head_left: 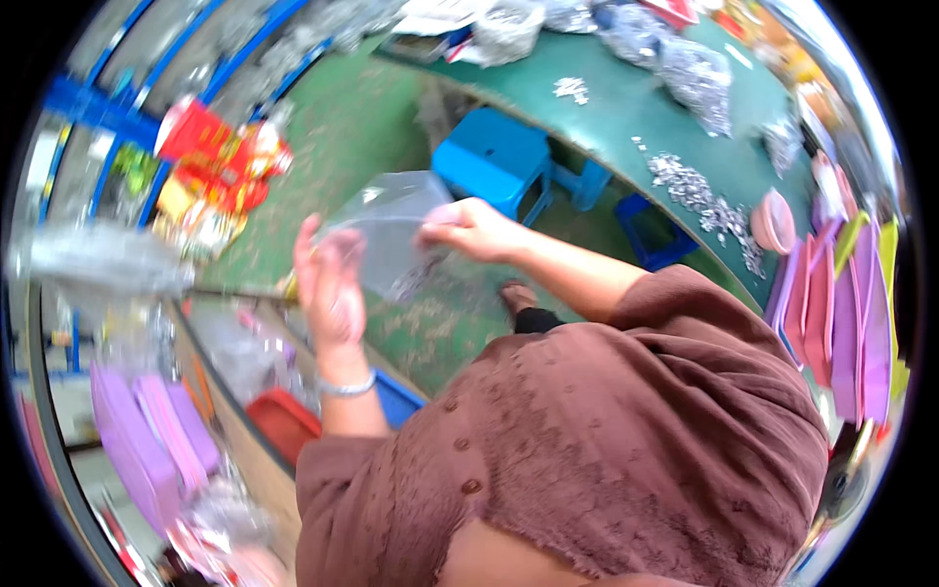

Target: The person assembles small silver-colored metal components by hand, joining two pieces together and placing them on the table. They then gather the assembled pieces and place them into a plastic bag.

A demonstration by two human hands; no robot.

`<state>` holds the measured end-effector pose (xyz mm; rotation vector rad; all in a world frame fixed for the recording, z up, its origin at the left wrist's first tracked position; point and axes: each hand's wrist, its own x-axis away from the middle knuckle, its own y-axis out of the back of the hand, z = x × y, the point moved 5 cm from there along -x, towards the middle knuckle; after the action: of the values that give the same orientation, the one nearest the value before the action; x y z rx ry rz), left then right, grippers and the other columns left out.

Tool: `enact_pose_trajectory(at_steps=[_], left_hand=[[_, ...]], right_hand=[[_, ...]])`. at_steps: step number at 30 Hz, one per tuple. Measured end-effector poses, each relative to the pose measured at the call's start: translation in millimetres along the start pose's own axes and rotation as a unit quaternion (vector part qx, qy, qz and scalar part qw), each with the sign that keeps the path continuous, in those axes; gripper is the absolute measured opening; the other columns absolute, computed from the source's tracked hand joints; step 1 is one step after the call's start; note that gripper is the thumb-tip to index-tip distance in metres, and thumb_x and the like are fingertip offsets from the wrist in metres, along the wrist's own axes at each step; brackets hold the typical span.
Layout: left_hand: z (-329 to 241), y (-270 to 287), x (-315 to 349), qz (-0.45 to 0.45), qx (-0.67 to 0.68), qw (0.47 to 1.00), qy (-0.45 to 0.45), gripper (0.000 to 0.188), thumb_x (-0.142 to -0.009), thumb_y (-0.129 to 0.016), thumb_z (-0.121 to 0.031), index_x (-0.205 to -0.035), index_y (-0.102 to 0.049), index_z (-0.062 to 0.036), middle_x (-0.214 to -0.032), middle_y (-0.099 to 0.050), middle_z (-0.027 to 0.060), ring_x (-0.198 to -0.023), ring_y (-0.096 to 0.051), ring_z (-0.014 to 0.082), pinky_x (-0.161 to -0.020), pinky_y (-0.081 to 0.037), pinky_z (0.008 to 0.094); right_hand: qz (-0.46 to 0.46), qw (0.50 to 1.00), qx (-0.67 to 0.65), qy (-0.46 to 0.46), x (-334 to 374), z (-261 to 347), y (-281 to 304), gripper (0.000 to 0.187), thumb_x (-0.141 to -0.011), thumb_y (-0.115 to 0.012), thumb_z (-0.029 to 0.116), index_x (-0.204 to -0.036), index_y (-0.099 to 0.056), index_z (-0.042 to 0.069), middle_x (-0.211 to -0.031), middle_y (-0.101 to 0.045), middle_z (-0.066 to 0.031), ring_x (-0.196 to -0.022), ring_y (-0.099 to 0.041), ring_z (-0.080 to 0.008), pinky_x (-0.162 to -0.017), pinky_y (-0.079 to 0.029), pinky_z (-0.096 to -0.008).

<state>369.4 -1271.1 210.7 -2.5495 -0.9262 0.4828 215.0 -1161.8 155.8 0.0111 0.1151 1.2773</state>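
Note:
A clear plastic bag (391, 245) hangs between my two hands over the green floor, its mouth toward the top. Small greyish pieces (409, 284) lie bunched in its lower corner. My right hand (469, 231) pinches the bag's right upper edge between thumb and fingers. At the opposite edge is my left hand (335, 284), raised upright with a bracelet at the wrist. Its fingers are partly curled at the plastic, one stretched higher, and somewhat blurred; they appear to grip the bag's left edge.
A green table (606, 108) at the upper right bears scattered small metallic pieces (694, 196), filled bags (694, 78) and a pink cup (773, 221). A blue stool (492, 161) stands beside it. Red packages (210, 147) and blue shelving are at left, purple bins (147, 440) lower left.

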Motion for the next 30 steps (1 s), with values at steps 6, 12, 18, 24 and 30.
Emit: enact_pose_trajectory(at_steps=[6, 12, 18, 24, 30], left_hand=[[49, 61, -52, 0.052, -0.143, 0.975, 0.161, 0.062, -0.083, -0.059, -0.022, -0.135, -0.027, -0.0089, -0.123, -0.047, 0.0109, -0.114, -0.045, 0.026, -0.092, -0.037, 0.0377], [53, 85, -175, -0.023, -0.04, 0.975, 0.219, 0.036, -0.088, -0.05, -0.009, -0.123, -0.043, -0.0037, -0.115, -0.053, 0.0117, -0.104, -0.053, 0.0285, -0.08, -0.046, 0.0406], [30, 103, -301, -0.039, 0.078, 0.987, 0.137, 0.027, -0.088, -0.05, -0.006, -0.115, -0.049, -0.0053, -0.109, -0.056, 0.009, -0.099, -0.056, 0.0251, -0.081, -0.048, 0.0411], [-5, 173, -380, -0.031, 0.029, 0.993, 0.108, 0.026, -0.091, -0.047, -0.014, -0.114, -0.049, -0.004, -0.108, -0.057, 0.0122, -0.098, -0.057, 0.0252, -0.083, -0.046, 0.0398], [-42, 252, -474, -0.001, 0.099, 0.991, 0.088, 0.029, -0.089, -0.049, -0.013, -0.117, -0.047, -0.0047, -0.112, -0.056, 0.013, -0.101, -0.056, 0.0282, -0.083, -0.048, 0.0419]], right_hand=[[-0.018, 0.965, -0.261, -0.015, -114, 15, 23, 0.027, -0.09, -0.051, 0.025, -0.085, -0.062, 0.001, -0.079, -0.064, -0.0058, -0.072, -0.06, -0.0136, -0.069, -0.049, -0.0288], [-0.014, 0.94, -0.336, -0.056, -249, 16, 44, 0.024, -0.088, -0.053, 0.023, -0.088, -0.059, 0.0, -0.083, -0.064, -0.0121, -0.073, -0.063, -0.0212, -0.067, -0.052, -0.0348], [0.02, 0.937, -0.342, -0.062, -369, 45, 83, 0.026, -0.089, -0.051, 0.026, -0.091, -0.058, 0.002, -0.093, -0.062, -0.0159, -0.084, -0.062, -0.0268, -0.075, -0.049, -0.0391], [0.07, 0.935, -0.344, -0.042, -483, 55, 55, 0.024, -0.089, -0.05, 0.024, -0.092, -0.057, 0.001, -0.091, -0.062, -0.0144, -0.082, -0.062, -0.0254, -0.074, -0.049, -0.0369], [0.072, 0.961, -0.265, 0.034, -598, 62, 28, 0.025, -0.088, -0.053, 0.021, -0.098, -0.058, -0.001, -0.091, -0.063, -0.0124, -0.084, -0.061, -0.0222, -0.078, -0.048, -0.0362]])
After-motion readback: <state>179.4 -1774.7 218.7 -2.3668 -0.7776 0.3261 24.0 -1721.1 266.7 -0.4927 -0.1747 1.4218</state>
